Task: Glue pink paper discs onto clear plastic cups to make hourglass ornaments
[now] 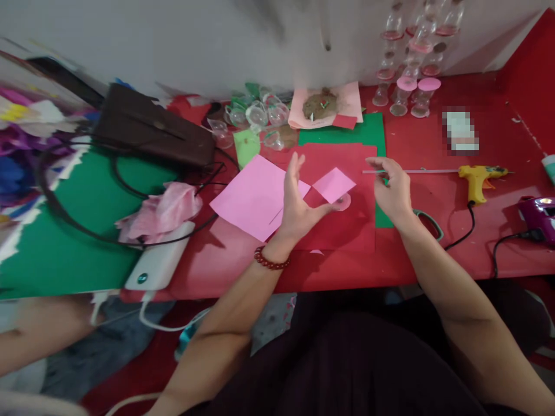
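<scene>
Left hand (298, 212) over the red sheet's (338, 234) left edge, spread wide, gripping nothing, thumb at a rounded pink piece (346, 201). Right hand (393, 189) at the sheet's right edge, fingers curled by a glue stick (433, 171); whether it grips cannot be told. Small pink square (334, 185), above the sheet. Beyond the sheet: left, clustered clear cups (257, 117); centre, pink paper (352, 98) bearing a brown mound (319, 107); right, stacked clear vessels (411, 70), contents indistinct.

At twelve o'clock, a grey wall (173, 40) is met by the red-covered surface (407, 136), which is bordered at two o'clock by a red panel (531, 78).
</scene>
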